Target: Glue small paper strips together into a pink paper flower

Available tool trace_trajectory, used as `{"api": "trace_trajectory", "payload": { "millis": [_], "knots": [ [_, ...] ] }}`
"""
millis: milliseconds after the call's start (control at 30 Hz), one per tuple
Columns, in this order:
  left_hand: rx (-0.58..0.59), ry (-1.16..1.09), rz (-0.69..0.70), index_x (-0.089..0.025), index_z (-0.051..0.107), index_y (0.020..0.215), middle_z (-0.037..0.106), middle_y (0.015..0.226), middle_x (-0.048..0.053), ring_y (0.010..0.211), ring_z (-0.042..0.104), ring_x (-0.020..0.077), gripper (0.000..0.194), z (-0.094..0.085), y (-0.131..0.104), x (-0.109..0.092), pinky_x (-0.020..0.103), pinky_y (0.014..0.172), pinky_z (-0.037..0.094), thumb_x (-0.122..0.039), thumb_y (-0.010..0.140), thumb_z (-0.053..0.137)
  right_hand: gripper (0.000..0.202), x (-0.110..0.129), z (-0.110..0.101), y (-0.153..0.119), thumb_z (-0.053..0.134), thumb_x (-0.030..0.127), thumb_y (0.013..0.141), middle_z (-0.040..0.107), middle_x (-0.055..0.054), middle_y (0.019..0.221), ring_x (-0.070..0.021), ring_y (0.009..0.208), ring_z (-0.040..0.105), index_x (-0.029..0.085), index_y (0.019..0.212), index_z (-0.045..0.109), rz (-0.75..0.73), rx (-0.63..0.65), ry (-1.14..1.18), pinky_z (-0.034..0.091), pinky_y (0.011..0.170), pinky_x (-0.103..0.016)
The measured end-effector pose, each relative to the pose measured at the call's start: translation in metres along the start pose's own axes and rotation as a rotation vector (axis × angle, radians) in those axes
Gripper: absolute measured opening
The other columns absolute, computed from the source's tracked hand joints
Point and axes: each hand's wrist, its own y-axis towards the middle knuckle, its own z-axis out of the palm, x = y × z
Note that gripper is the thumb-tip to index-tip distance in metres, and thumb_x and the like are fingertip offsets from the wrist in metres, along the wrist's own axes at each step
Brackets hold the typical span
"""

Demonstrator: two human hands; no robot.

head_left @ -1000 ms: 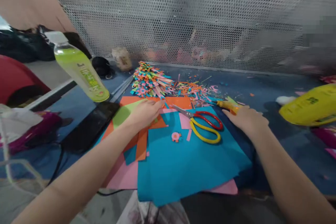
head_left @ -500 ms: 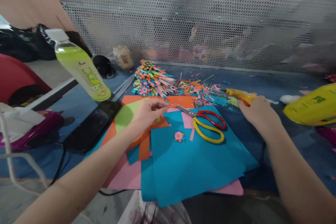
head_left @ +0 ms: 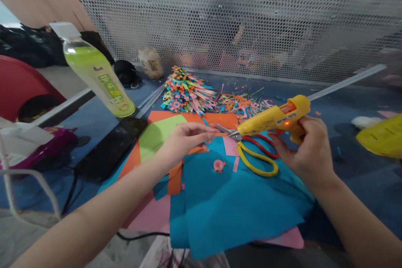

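Observation:
My right hand (head_left: 309, 150) grips a yellow glue gun (head_left: 266, 118) with a small orange light lit and a clear glue stick (head_left: 348, 81) out of its back. The nozzle points left, close to the fingertips of my left hand (head_left: 188, 142). Thumb and fingers of that hand pinch a small piece of orange paper (head_left: 221, 134), only partly visible. Scissors with red and yellow handles (head_left: 259, 166) lie just beneath the nozzle on blue paper sheets (head_left: 238, 209). A small round pink-and-orange paper cutout (head_left: 219, 165) rests on the blue sheet.
Behind the sheets stand a cone of colourful paper strips (head_left: 185, 92) and a heap of paper scraps (head_left: 240, 104). At left are a green drink bottle (head_left: 97, 77), a black phone-like slab (head_left: 111, 150) and a purple tissue holder (head_left: 59, 144). A yellow bottle (head_left: 381, 138) lies right.
My right hand has lifted the glue gun off the table and brought it left, its nozzle now near my left fingertips. The left hand keeps its pinch over the papers.

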Motion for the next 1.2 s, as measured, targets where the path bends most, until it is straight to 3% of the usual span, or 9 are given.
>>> {"api": "trace_trajectory", "payload": {
  "millis": [200, 533, 1000, 1200],
  "knots": [
    [0.018, 0.009, -0.015, -0.018, 0.074, 0.079, 0.069, 0.071, 0.000, 0.058, 0.061, 0.0083, 0.019, -0.0003, -0.0005, 0.0015, 0.021, 0.060, 0.054, -0.032, 0.066, 0.077, 0.031, 0.0009, -0.0001, 0.0011, 0.064, 0.036, 0.080, 0.060, -0.014, 0.094, -0.0310, 0.093, 0.059, 0.017, 0.099, 0.048, -0.012, 0.039, 0.001, 0.053, 0.078, -0.049],
    [-0.014, 0.007, -0.065, -0.016, 0.074, 0.080, 0.070, 0.071, 0.003, 0.060, 0.064, 0.0117, 0.022, 0.0017, -0.0019, -0.0018, 0.026, 0.063, 0.055, -0.032, 0.065, 0.077, 0.054, 0.0019, -0.0019, -0.0018, 0.062, 0.029, 0.082, 0.057, -0.016, 0.111, -0.0309, 0.102, 0.057, 0.020, 0.128, 0.034, -0.091, 0.025, -0.026, 0.051, 0.081, -0.050],
    [0.017, -0.028, -0.062, -0.018, 0.074, 0.078, 0.072, 0.078, 0.003, 0.057, 0.060, 0.0078, 0.019, 0.0010, -0.0031, -0.0030, 0.023, 0.062, 0.055, -0.030, 0.064, 0.078, 0.049, 0.0013, -0.0029, -0.0003, 0.062, 0.024, 0.082, 0.059, -0.017, 0.110, -0.0298, 0.099, 0.057, 0.018, 0.123, 0.037, -0.073, 0.037, -0.042, 0.051, 0.080, -0.047],
    [0.002, -0.030, -0.061, -0.017, 0.074, 0.078, 0.071, 0.073, 0.002, 0.062, 0.063, 0.0108, 0.020, 0.0003, -0.0028, -0.0036, 0.024, 0.063, 0.055, -0.031, 0.064, 0.079, 0.047, -0.0003, -0.0022, -0.0015, 0.061, 0.028, 0.083, 0.059, -0.015, 0.110, -0.0303, 0.099, 0.057, 0.022, 0.123, 0.037, -0.041, 0.055, -0.040, 0.051, 0.079, -0.049]
  ]
}}
